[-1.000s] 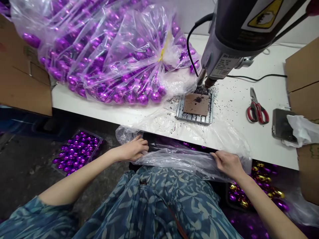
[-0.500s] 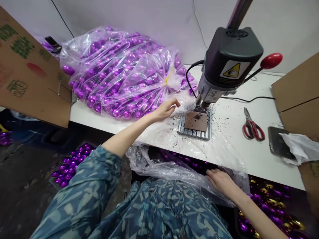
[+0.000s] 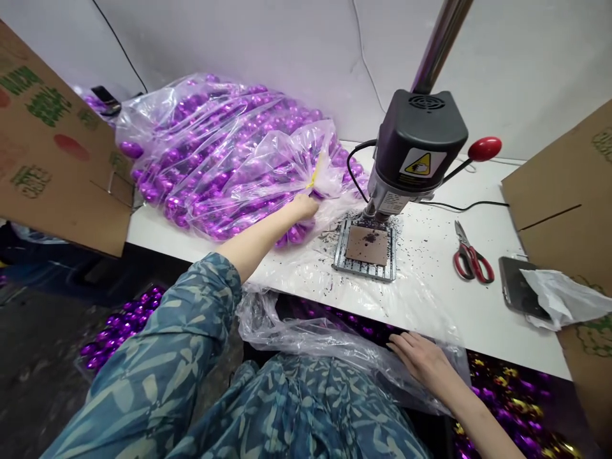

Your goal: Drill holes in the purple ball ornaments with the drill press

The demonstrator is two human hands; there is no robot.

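Note:
My left hand is closed at the gathered neck of a large clear plastic bag full of shiny purple balls, just below its yellow tie. The fingertips are partly hidden against the plastic. My right hand lies at the table's front edge with its fingers stretched out, touching a loose open plastic bag that hangs over my lap. Dark gaps in that bag show more purple balls. Between the hands stands a bench drill, above a brown board on a slotted metal base plate.
Dark shavings are scattered over the white table. To the right lie red-handled scissors, a phone and a crumpled white tissue. Cardboard boxes flank both sides. Purple and gold balls sit below the table.
My left hand has moved from beside the bag's neck onto it and closed there; the bag's neck shifted a little. My right hand stays at the table edge. The view has tilted slightly.

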